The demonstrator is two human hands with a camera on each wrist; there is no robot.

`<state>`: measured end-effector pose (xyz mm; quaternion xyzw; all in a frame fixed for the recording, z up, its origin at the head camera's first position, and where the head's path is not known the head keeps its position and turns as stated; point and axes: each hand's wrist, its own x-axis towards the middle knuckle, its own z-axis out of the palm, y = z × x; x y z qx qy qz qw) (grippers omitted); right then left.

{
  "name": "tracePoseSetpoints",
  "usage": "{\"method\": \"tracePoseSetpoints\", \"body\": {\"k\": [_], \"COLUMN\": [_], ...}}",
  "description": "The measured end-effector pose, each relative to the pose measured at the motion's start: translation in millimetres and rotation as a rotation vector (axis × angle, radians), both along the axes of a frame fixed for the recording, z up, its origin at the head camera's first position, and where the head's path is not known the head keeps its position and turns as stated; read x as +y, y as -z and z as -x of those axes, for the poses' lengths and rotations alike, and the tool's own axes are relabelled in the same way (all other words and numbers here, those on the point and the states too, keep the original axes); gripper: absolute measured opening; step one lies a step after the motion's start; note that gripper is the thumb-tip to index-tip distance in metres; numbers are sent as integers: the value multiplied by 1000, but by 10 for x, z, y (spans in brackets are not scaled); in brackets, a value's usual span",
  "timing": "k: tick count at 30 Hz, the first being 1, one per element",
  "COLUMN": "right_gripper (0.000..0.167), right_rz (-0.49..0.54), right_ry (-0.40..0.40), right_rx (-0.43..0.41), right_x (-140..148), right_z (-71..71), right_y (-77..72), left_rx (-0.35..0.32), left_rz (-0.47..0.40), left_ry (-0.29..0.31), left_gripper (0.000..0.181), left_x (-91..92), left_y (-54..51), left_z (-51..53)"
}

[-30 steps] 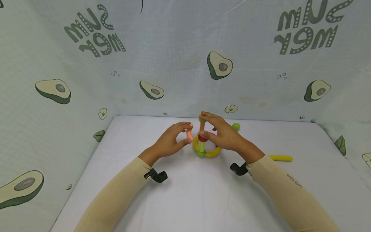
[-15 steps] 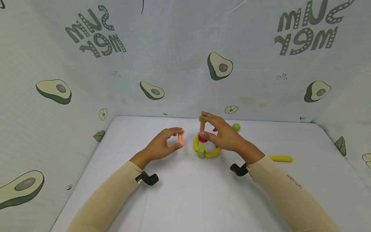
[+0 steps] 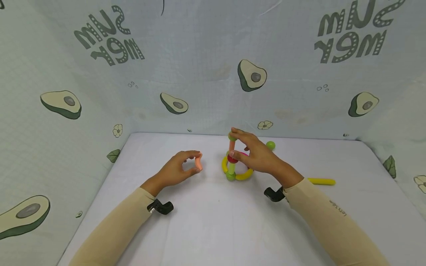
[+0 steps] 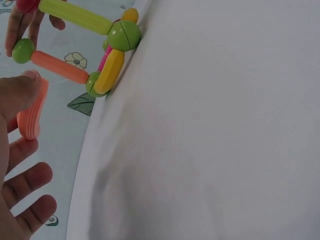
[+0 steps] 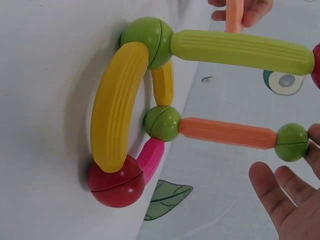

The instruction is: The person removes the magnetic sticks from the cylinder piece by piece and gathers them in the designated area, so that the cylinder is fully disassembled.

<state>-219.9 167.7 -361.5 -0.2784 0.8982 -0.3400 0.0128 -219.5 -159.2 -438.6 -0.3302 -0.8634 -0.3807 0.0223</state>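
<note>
My left hand (image 3: 171,171) pinches a short curved orange rod (image 3: 198,162) between thumb and fingertips, held off to the left of a ball-and-rod toy structure. Yellow curved rods (image 5: 112,107) and a pink rod (image 5: 151,159) join green and red balls into a ring on the table. Two posts rise from it: an orange rod (image 5: 227,132) capped by a green ball (image 5: 292,142), and a lime-green rod (image 5: 242,51) topped by a red ball (image 3: 232,159). My right hand (image 3: 259,153) holds these tops, fingers at the green ball and thumb at the red one.
A loose green ball (image 3: 270,145) lies behind my right hand. Near the right forearm rests a yellow rod (image 3: 322,181). The white table (image 3: 213,229) meets a printed cloth backdrop (image 3: 206,55) at its back and sides.
My left hand has drawn away from the structure, moving left and slightly toward me with the orange rod still pinched. My right hand and the structure have stayed in place.
</note>
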Motion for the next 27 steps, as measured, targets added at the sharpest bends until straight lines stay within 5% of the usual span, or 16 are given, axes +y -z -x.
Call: {"method": "tracePoseSetpoints", "body": {"k": [27], "right_gripper": [68], "right_rz": [9], "right_ry": [-2], "right_rx": [3], "right_x": [13], "right_z": [-12], "right_y": [0], "left_rx": [-66], "left_rz": [82], "left_ry": [-88], "left_gripper": [55], "left_x": [-512], "left_y": [162], "left_z": [-66]}}
